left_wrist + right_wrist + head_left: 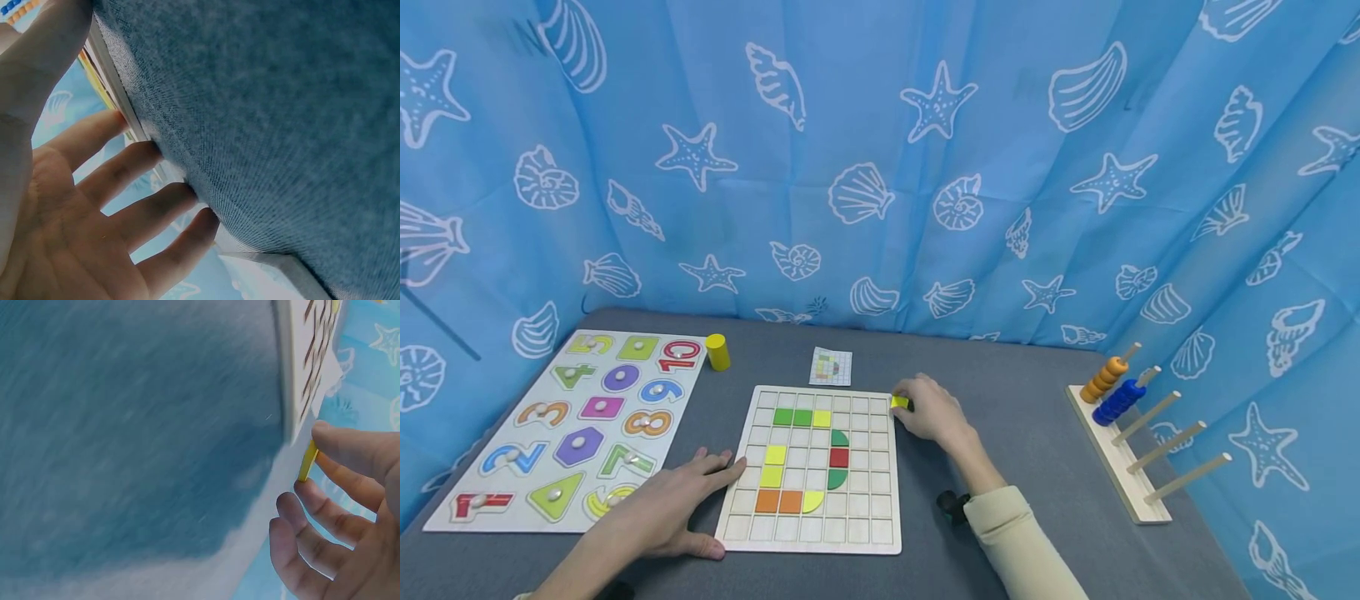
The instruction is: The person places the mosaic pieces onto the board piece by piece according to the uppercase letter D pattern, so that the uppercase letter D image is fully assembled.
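A wooden grid board lies on the grey table. Between thumb and fingertips, my right hand pinches a small yellow tile beside the board's far right corner. Spread fingers of my left hand touch the board's left edge, the thumb near its lower corner. Set on the grid are green squares, a yellow square, orange squares, a red square, green quarter-round tiles and a yellow quarter-round tile. Behind the board lies a pattern card with a similar coloured grid.
On the left, a number-and-shape puzzle board reaches close to my left forearm. A yellow cylinder stands at its far corner. To the right is a peg stand with orange and blue beads. A blue shell-print curtain hangs behind the table.
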Demonstrator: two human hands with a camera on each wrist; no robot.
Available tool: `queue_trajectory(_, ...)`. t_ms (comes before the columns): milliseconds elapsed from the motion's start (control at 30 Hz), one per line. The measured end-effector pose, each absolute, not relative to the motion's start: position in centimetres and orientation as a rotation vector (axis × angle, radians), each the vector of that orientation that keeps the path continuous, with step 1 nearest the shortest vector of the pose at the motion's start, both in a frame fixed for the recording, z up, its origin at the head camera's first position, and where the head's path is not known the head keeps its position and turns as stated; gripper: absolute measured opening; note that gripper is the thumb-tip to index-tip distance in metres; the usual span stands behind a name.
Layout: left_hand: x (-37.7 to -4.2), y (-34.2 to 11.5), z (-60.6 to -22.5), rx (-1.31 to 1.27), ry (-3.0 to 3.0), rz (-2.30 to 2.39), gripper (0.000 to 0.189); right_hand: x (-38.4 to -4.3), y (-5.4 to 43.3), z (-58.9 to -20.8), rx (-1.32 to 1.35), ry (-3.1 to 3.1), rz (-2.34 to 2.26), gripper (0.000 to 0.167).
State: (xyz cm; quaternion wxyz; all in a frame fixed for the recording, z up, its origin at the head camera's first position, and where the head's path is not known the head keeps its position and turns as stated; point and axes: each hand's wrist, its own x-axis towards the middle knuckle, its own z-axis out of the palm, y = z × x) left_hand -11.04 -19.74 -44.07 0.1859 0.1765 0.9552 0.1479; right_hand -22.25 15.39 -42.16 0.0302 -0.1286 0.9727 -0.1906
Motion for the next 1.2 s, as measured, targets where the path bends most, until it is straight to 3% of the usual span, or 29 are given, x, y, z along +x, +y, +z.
queue_trajectory(1200,-11.2,-19.9,-44.1,0.499,2.680,0.433,0.110,-20.0,2.6,-40.9,-0.838,2.843,-0.493,0.027)
